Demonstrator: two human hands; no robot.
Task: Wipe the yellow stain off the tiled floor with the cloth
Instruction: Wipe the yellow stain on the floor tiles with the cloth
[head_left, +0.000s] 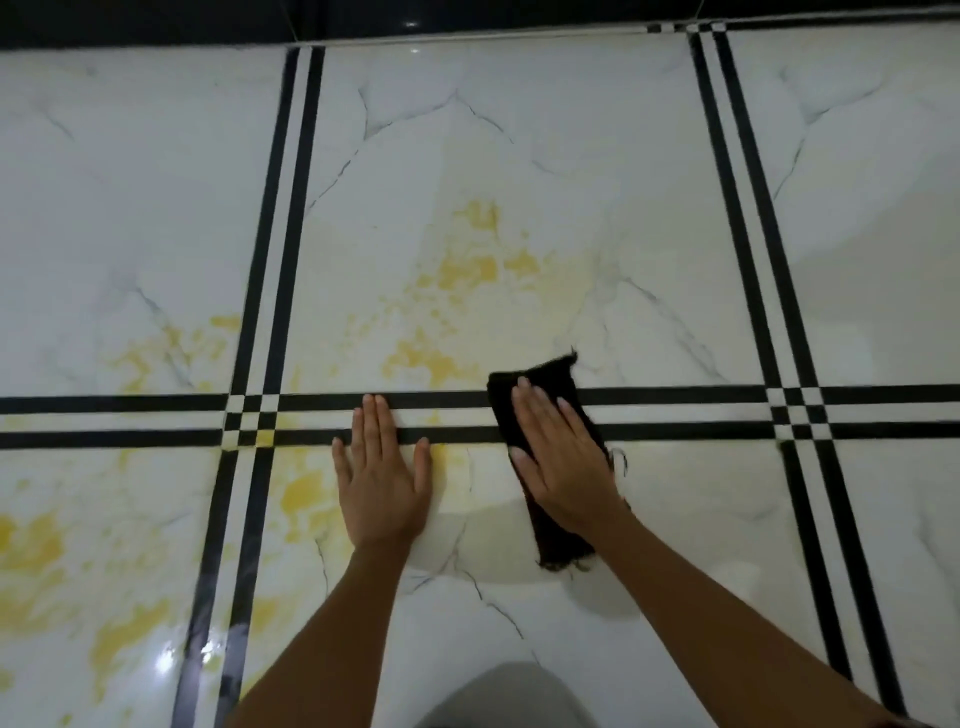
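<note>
Yellow stain spreads in patches over the white marbled floor tiles, on the middle tile and more heavily at the lower left. A dark cloth lies flat on the floor across the black double stripes. My right hand presses on the cloth with straight fingers. To its left, my left hand rests flat on the bare tile, fingers straight, touching the stripes and a faint yellow patch.
Black double stripes cross the floor in a grid. A dark wall base runs along the far edge. A grey garment over my knee shows at the bottom. Wet smears glisten near the cloth.
</note>
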